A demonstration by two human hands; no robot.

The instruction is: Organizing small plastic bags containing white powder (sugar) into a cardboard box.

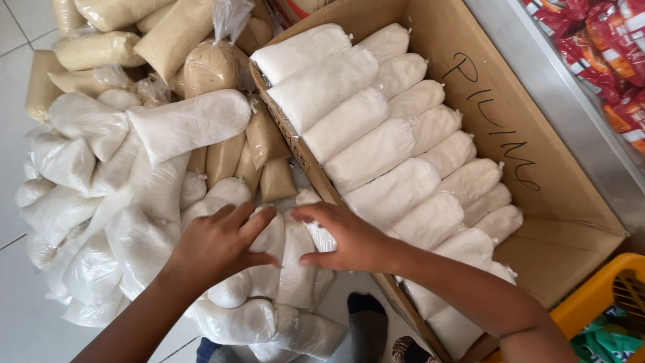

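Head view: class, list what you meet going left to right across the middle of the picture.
Pile of white bags on the floor → left hand → right hand → rows of white bags in the cardboard box → bare cardboard box wall → yellow crate corner.

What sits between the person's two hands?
In the head view, a white bag stands upright between the left hand and right hand; both hands' fingers touch it.

One cardboard box (510,134), two hands (218,245).
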